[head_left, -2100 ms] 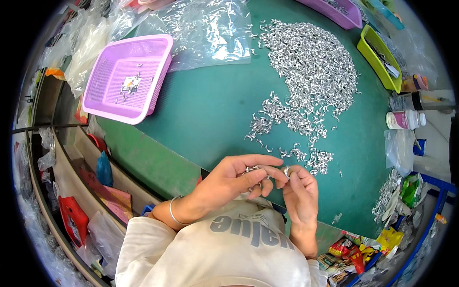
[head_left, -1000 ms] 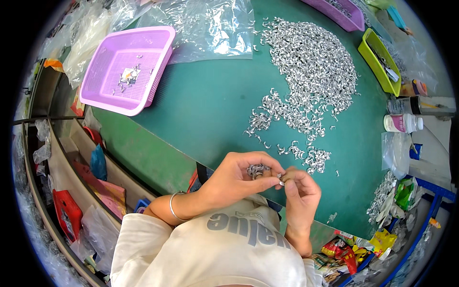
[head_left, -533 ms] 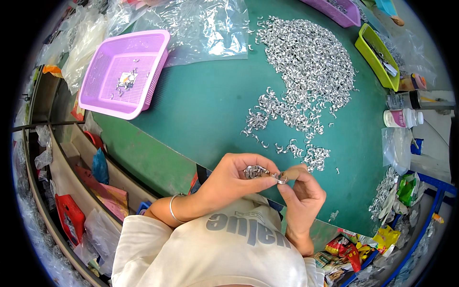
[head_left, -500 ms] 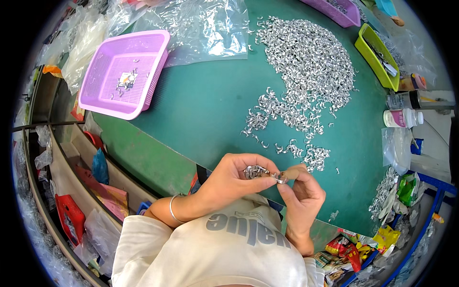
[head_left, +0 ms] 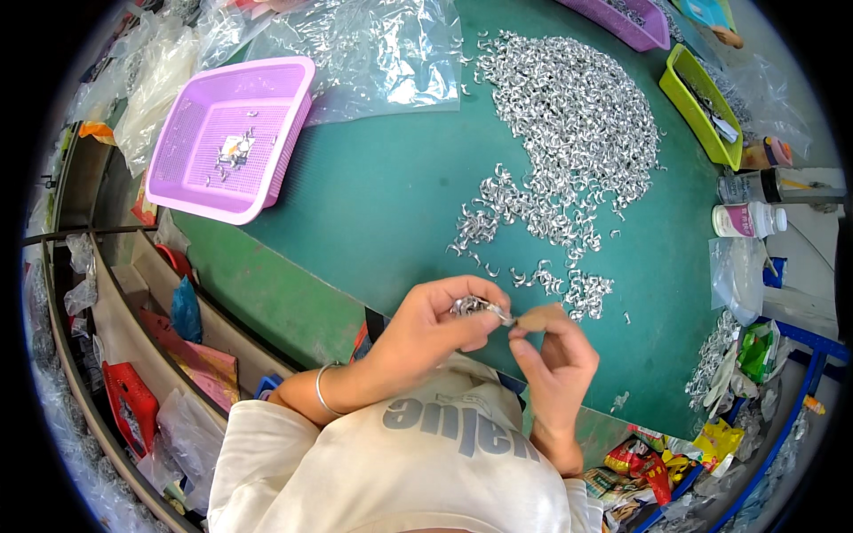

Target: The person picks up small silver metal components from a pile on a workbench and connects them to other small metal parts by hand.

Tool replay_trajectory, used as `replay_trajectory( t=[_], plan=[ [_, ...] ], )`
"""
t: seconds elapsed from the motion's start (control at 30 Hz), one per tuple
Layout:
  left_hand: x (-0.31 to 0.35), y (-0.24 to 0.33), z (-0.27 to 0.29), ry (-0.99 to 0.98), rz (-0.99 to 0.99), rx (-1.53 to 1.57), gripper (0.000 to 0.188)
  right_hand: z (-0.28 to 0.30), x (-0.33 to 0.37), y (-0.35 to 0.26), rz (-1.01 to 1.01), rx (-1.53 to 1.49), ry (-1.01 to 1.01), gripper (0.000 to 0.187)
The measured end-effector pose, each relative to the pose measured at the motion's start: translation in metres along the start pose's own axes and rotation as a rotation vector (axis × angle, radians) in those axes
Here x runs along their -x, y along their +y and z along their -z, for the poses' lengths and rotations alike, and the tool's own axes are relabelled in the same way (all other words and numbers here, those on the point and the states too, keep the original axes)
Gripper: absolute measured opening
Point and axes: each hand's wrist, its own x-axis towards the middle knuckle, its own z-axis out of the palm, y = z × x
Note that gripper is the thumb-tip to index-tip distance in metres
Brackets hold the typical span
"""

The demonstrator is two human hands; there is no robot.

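Over the near edge of the table my two hands almost meet. In my left hand (head_left: 418,324), fingers curled round, lies a small bunch of shiny curved metal pieces (head_left: 469,306). One of these pieces sticks out past the left thumb and forefinger toward the right hand. My right hand (head_left: 562,351) is closed in a pinch at the tip of that piece, its thumb and forefinger close together. Exactly how much the right fingertips cover is too small to see. Just beyond the hands, a little cluster of the same pieces (head_left: 588,293) rests on the green table (head_left: 373,204).
A large heap of the metal pieces (head_left: 569,115) spreads over the far right. On the left stands a purple basket (head_left: 289,147) with a few pieces inside, beside a clear plastic sheet (head_left: 391,80). A green basket (head_left: 702,111) and a white bottle (head_left: 746,219) line the right edge.
Both hands have shifted slightly left. The right fingertips have turned a little, and the metal piece between the hands now shows less. The heap and baskets stay put.
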Motion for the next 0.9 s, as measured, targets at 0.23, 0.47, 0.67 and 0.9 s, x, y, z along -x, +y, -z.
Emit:
replay_trajectory(
  t=[0.23,0.47,0.67,0.9],
  plan=[
    [-0.016,-0.017,0.032,0.080,0.047,0.351,0.010,0.014,-0.051,0.048,0.109,0.609,0.088,0.021],
    [-0.025,-0.028,0.049,0.081,0.085,0.296,0.016,0.043,-0.070,0.037,0.136,0.749,0.104,0.021],
    [-0.037,-0.034,0.042,0.141,0.202,0.211,0.022,0.053,-0.040,0.040,0.192,0.948,0.053,0.023],
    [-0.034,-0.040,0.040,0.170,0.261,0.136,0.022,0.021,-0.041,0.057,0.237,1.177,-0.103,0.026]
  ],
)
